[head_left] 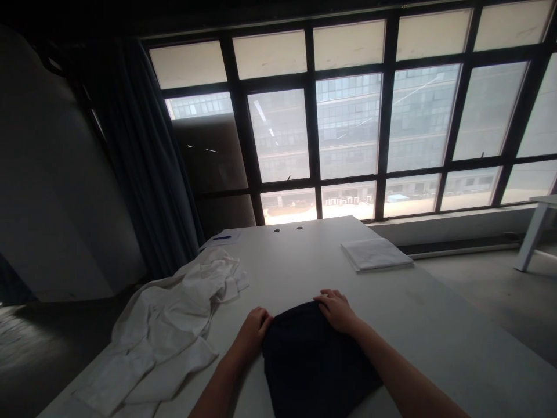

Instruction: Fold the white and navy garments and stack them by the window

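Observation:
A dark navy piece of folded fabric point(317, 360), perhaps a garment, lies on the white table in front of me. Its lower end runs out of view at the bottom. My left hand point(257, 326) is at its upper left corner, fingers curled around the edge and partly hidden from me. Over the upper right corner rests my right hand point(336, 310), its fingers stretched a little apart and touching the cloth. To the left, a crumpled white garment point(174, 319) spreads along the table's side.
A folded white cloth point(376, 254) sits near the right edge of the white table point(296, 261). At the far left corner is paper with a blue pen point(221, 237). Blue curtains point(134, 145) and large windows stand beyond. Another table point(537, 226) is at right.

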`<control>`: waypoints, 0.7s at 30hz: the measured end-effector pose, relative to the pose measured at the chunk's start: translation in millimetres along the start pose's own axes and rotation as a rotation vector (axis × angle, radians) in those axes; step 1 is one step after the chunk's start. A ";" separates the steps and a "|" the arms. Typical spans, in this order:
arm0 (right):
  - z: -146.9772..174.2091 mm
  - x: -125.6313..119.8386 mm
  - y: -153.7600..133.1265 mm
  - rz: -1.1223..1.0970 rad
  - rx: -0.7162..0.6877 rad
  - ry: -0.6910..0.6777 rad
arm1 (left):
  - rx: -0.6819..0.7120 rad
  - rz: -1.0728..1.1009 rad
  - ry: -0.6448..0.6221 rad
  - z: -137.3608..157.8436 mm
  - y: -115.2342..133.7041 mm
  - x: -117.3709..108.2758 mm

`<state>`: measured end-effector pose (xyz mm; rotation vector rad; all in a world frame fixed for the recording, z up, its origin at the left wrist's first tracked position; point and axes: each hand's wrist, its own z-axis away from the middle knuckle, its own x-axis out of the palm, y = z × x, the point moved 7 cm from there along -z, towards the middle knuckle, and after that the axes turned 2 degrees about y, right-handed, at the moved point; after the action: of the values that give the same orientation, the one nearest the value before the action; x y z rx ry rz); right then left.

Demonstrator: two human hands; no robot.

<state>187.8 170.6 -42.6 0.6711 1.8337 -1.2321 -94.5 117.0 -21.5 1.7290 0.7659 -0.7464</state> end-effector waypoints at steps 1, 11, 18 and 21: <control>0.3 0.3 0.0 0.004 0.001 0.001 | 0.005 -0.022 0.005 0.4 2.2 -1.6; 1.2 -0.5 -1.0 -0.016 -0.002 0.057 | 0.230 -0.199 -0.217 33.5 108.6 22.0; -2.8 -10.7 10.3 -0.116 0.027 0.192 | 0.087 -0.262 -0.379 46.2 92.2 56.6; -4.3 -16.1 17.7 -0.149 0.043 0.245 | 0.004 -0.316 -0.308 28.8 62.7 47.3</control>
<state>208.8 181.4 -36.9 0.7479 2.0949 -1.3369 -19.8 80.6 -30.8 1.4642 0.8297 -1.1981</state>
